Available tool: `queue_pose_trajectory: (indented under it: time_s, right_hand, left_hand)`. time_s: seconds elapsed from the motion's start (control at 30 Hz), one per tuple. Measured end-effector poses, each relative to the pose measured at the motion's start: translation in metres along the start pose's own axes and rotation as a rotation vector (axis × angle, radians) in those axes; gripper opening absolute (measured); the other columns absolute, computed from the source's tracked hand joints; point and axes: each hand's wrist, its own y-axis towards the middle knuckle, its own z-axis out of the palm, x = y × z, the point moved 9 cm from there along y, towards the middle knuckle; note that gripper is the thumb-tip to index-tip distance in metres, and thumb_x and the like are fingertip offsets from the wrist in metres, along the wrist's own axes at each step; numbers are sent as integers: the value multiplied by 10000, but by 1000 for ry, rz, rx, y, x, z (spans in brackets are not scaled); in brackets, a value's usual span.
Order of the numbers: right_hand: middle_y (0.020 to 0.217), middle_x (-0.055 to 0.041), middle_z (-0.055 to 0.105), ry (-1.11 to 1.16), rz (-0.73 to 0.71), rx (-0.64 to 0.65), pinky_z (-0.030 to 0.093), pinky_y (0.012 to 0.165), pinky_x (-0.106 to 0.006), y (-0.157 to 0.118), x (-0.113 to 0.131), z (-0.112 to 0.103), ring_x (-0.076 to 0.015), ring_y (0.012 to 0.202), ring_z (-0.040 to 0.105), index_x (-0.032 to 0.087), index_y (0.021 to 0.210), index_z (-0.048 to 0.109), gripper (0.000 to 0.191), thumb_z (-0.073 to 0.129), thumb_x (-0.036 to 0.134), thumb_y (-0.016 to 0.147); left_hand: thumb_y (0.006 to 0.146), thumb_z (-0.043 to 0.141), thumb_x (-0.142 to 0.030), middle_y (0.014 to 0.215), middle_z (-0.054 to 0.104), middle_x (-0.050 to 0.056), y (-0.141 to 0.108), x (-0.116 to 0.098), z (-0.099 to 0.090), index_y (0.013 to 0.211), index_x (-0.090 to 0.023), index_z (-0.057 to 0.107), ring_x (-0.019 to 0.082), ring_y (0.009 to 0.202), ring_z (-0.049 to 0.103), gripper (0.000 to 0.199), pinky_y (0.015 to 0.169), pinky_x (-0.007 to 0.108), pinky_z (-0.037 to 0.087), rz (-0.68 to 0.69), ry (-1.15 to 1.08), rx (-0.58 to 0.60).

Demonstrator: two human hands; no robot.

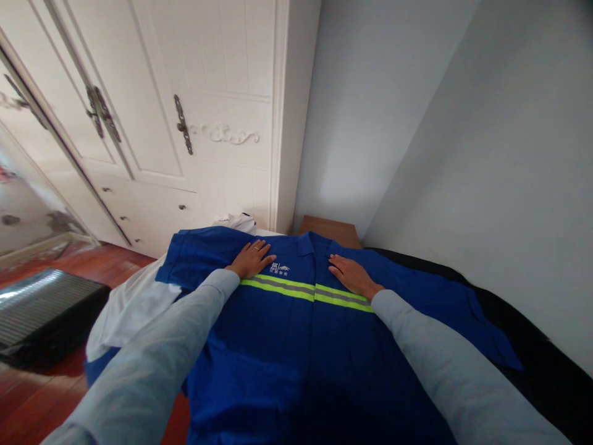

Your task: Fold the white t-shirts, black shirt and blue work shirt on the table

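A blue short-sleeved work shirt (282, 334) lies spread out face up, its collar toward the far side. A yellow-green and grey reflective stripe crosses its chest, with a white printed logo above the stripe on the left. My left hand (251, 258) rests flat on the chest beside the logo, fingers stretched out. On the other side of the front opening, my right hand (353, 275) lies flat just above the stripe, below the collar. Neither hand grips the cloth. The lower end of the shirt runs out of view at the bottom.
White cloth (134, 303) hangs under the left sleeve. Beyond the collar stands a brown wooden piece (330, 230). A white wardrobe (222, 68) and a grey wall (500, 161) close off the back. A black suitcase-like object (50, 315) lies on the red floor (125, 262).
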Motion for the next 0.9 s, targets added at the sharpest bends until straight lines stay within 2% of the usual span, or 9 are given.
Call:
queue_pose_trajectory:
  time_s: [0.2, 0.43, 0.7, 0.9]
  right_hand:
    - [1435, -111, 542, 26, -12, 24, 425, 1171, -449, 1, 0, -6, -239, 1363, 512, 141, 1360, 613, 614, 275, 530, 1027]
    - [1452, -127, 523, -51, -20, 27, 417, 1174, -452, -1, 6, -5, -248, 1374, 499, 121, 1377, 596, 580, 295, 476, 1030]
    - [1457, -105, 518, 18, -20, 99, 410, 1181, -451, 2, 2, -9, -250, 1381, 491, 146, 1389, 594, 652, 273, 574, 1017]
    - [1445, -113, 531, -15, -25, 73, 413, 1176, -450, 2, 4, -12, -254, 1369, 505, 132, 1376, 604, 640, 286, 557, 1018]
  left_hand:
    - [1011, 243, -602, 1611, 318, 137, -1, -1, -1, 1537, -139, 392, 281, 1521, 231, 716, 1233, 482, 181, 3, 4, -6]
    - [1009, 242, -606, 1606, 329, 139, 0, 1, 0, 1538, -152, 390, 280, 1519, 238, 712, 1231, 490, 186, 2, 0, -13]
    - [1004, 233, -623, 1605, 332, 138, 0, 1, 0, 1539, -161, 389, 281, 1521, 231, 724, 1232, 488, 172, 5, -16, -4]
    - [1006, 229, -619, 1606, 328, 143, -1, 0, -1, 1535, -165, 396, 282, 1518, 239, 717, 1228, 485, 177, 7, -6, -11]
